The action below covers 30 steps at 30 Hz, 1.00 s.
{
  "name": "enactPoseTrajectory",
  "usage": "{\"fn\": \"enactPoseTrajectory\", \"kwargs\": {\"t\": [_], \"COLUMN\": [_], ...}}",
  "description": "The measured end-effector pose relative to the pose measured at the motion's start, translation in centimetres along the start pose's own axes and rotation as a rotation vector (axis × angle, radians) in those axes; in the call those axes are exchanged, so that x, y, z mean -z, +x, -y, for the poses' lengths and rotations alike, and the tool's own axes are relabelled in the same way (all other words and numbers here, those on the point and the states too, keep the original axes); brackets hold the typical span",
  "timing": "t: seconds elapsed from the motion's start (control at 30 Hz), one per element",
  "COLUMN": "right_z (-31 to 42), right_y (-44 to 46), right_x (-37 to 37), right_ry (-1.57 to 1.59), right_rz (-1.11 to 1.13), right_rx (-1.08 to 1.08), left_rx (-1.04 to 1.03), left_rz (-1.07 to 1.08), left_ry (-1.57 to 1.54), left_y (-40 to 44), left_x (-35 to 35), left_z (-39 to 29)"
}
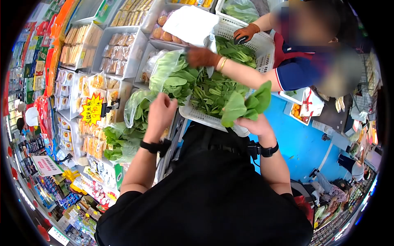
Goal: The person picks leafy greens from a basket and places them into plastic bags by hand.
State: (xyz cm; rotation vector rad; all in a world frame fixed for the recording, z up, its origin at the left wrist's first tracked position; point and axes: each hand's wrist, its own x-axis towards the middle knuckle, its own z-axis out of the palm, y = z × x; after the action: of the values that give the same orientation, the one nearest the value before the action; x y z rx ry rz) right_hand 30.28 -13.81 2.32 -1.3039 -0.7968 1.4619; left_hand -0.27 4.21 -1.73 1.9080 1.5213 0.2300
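Note:
My right hand (pixel 257 124) grips a bunch of leafy greens (pixel 246 107) by its lower end, with broad leaves pointing up and away. Beneath it is a white plastic basket (pixel 205 116) filled with loose leafy greens (pixel 223 88). My left hand (pixel 161 112) is at the basket's left side, fingers curled together by the greens in a clear plastic bag (pixel 166 71); whether anything is between them I cannot make out. More bagged greens (pixel 141 107) lie just left of that hand.
Across the basket, a co-worker's gloved hands (pixel 202 56) reach over the greens and a second white basket (pixel 264 48). Bins of packaged snacks (pixel 119 53) line the left, with a yellow price sign (pixel 92 109). Blue floor (pixel 283 139) lies at right, beside a box of orange fruit (pixel 296 111).

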Motion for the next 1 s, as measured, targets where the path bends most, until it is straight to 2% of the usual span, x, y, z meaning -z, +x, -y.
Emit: {"fn": "enactPoseTrajectory", "kwargs": {"t": [0.03,0.1,0.17,0.23,0.3,0.43,0.53,0.63,0.7,0.73,0.77,0.83,0.97,1.0], "right_z": [1.0,2.5,3.8,4.3,3.3,-1.7,-1.9,-1.2,-0.9,-0.6,-0.2,2.1,4.0,4.4], "right_y": [1.1,4.1,8.5,13.3,18.0,26.4,28.0,28.3,28.4,28.3,28.1,27.1,26.1,26.0], "right_x": [-0.4,-1.0,-1.1,-1.9,-2.0,-1.0,-1.8,-2.6,-2.9,-3.2,-3.2,-4.9,-6.9,-7.3], "right_ry": [-0.091,-0.185,-0.381,-0.481,-0.552,-0.447,-0.516,-0.557,-0.512,-0.367,-0.220,-0.118,-0.129,-0.076], "right_rz": [0.004,0.019,0.039,0.085,0.048,0.067,0.098,0.079,0.107,0.074,0.039,0.087,0.142,0.121], "right_rx": [0.061,0.127,0.102,0.274,0.148,-0.095,-0.175,-0.129,-0.097,-0.091,-0.083,-0.073,0.042,0.040], "left_rx": [-0.045,0.115,0.108,0.111,0.134,0.156,0.211,0.297,0.236,0.238,0.265,0.298,0.198,0.164], "left_rz": [0.035,0.107,0.067,0.019,0.066,0.009,-0.025,-0.043,-0.123,-0.130,-0.141,-0.208,-0.344,-0.405], "left_ry": [-0.001,-0.068,-0.161,-0.265,-0.403,-0.462,-0.493,-0.473,-0.617,-0.623,-0.828,-1.164,-1.334,-1.273], "left_y": [-1.2,-3.4,-4.1,-4.2,-3.3,-2.9,-3.4,-3.9,-4.1,-4.0,-3.6,-2.7,2.4,3.8], "left_x": [-1.6,-3.6,-5.1,-6.7,-7.7,-8.6,-8.5,-8.8,-9.6,-9.3,-8.9,-5.9,-0.2,1.7], "left_z": [1.5,2.7,4.2,5.3,5.9,5.9,6.1,6.5,7.3,7.1,7.0,5.1,5.8,6.0]}}
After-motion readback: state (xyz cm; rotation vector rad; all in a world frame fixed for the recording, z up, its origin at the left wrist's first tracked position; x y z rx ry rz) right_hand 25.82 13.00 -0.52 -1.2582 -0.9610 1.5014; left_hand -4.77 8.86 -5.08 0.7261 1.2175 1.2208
